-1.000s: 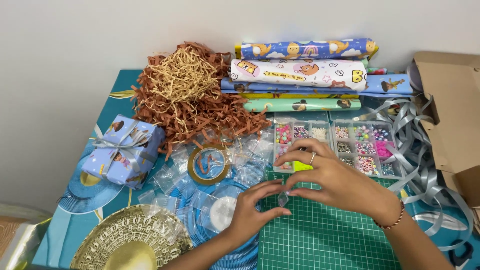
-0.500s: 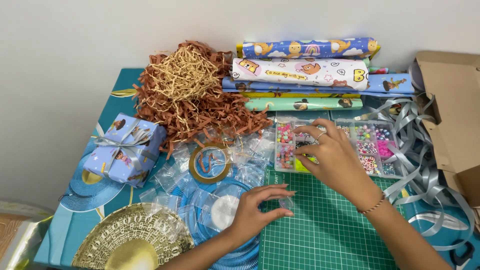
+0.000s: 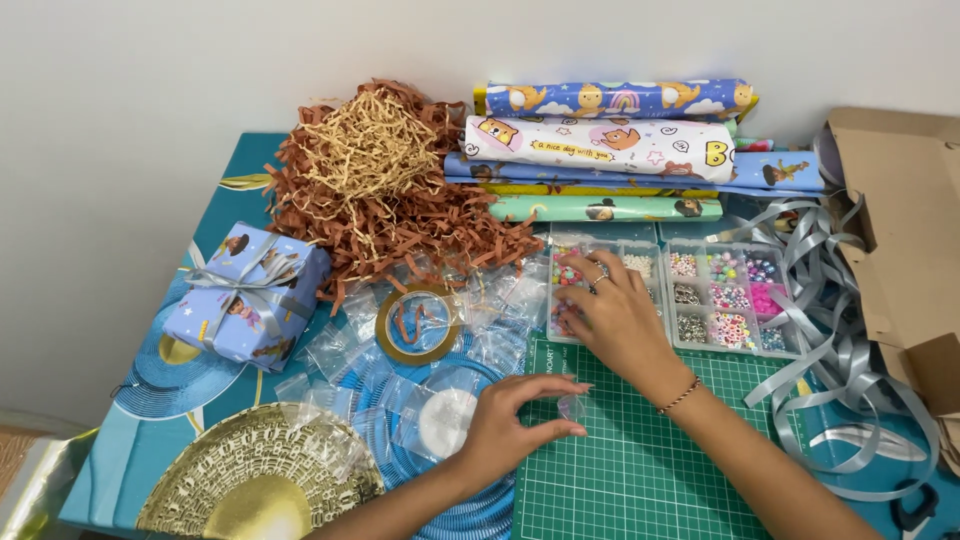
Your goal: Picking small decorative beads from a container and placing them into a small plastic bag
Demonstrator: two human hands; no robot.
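My left hand [image 3: 515, 420] rests at the left edge of the green cutting mat [image 3: 640, 470] and pinches a small clear plastic bag [image 3: 572, 407] between thumb and fingers. My right hand [image 3: 612, 312] reaches forward over the left clear bead box [image 3: 640, 262], its fingers spread down into the compartments; a ring and a bracelet show on it. Whether it holds a bead is hidden. A second bead box [image 3: 727, 297] with pink and mixed beads lies just to the right.
Several small clear bags [image 3: 350, 350] and a tape roll [image 3: 415, 322] lie left of the mat. Brown and tan paper shreds [image 3: 385, 190], wrapping paper rolls [image 3: 610, 150], a wrapped gift [image 3: 248, 295], grey ribbon [image 3: 840, 330], a cardboard box [image 3: 900, 240] and gold plate [image 3: 255, 485] surround them.
My right hand moved away from my left hand, forward onto the left bead box. My left hand stayed at the mat's edge with the small bag.
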